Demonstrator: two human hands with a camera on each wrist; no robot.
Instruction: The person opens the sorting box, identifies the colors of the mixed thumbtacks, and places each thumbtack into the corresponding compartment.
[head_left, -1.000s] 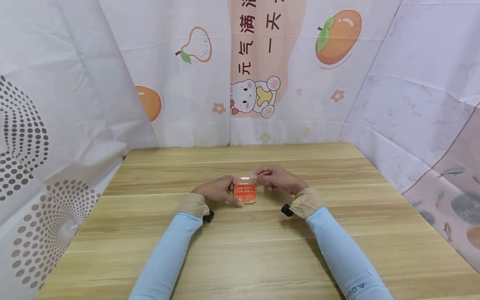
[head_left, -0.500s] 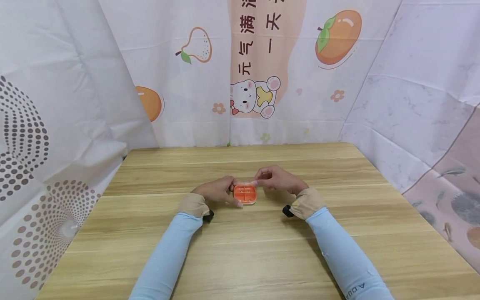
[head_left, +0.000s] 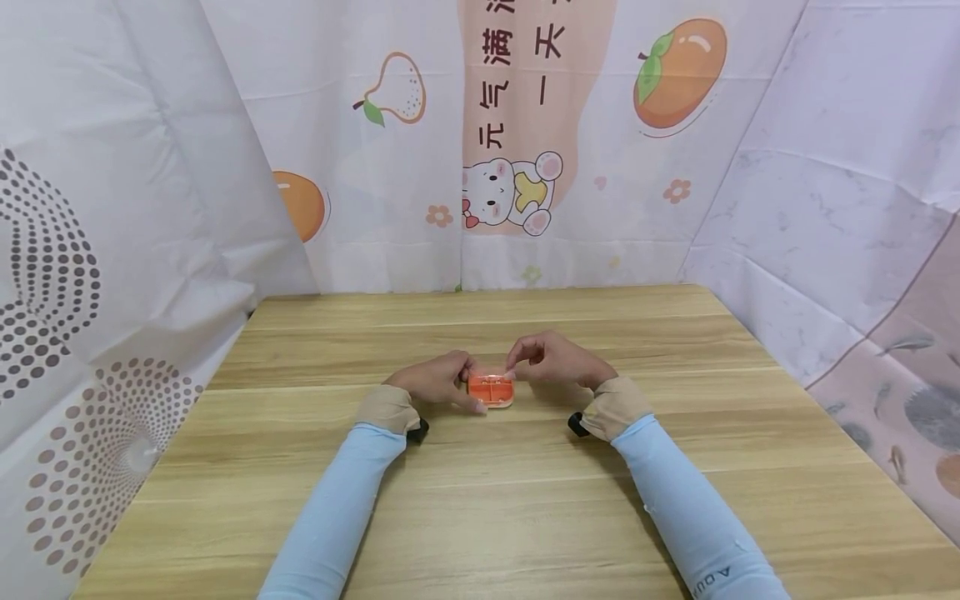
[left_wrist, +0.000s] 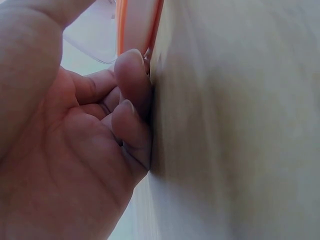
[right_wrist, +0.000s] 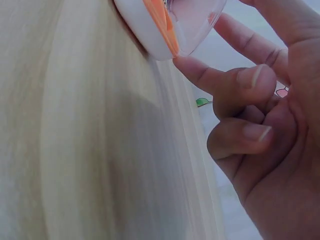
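Note:
A small pill box (head_left: 491, 393) with orange compartments and a white base lies on the table between my hands. Its clear hinged lid (right_wrist: 200, 22) stands at an angle over the compartments. My left hand (head_left: 435, 379) grips the box's left side, thumb at the front and fingers at the back; in the left wrist view the outer fingers (left_wrist: 132, 75) are curled against the table. My right hand (head_left: 558, 360) pinches the lid's right corner. One right fingertip meets the box's corner in the right wrist view, and the outer fingers curl inward. Small shiny spots show near the back compartments.
The wooden table (head_left: 480, 500) extends around the box on all sides. Behind it hangs a printed curtain (head_left: 397, 183) with fruit and a cartoon bear, and more cloth hangs at left and right. A dark camera (head_left: 577, 424) sits at my right wrist.
The clear lid has swung forward from its raised position, down over the compartments, with my right fingertips moving along with it. My left hand keeps its place on the box.

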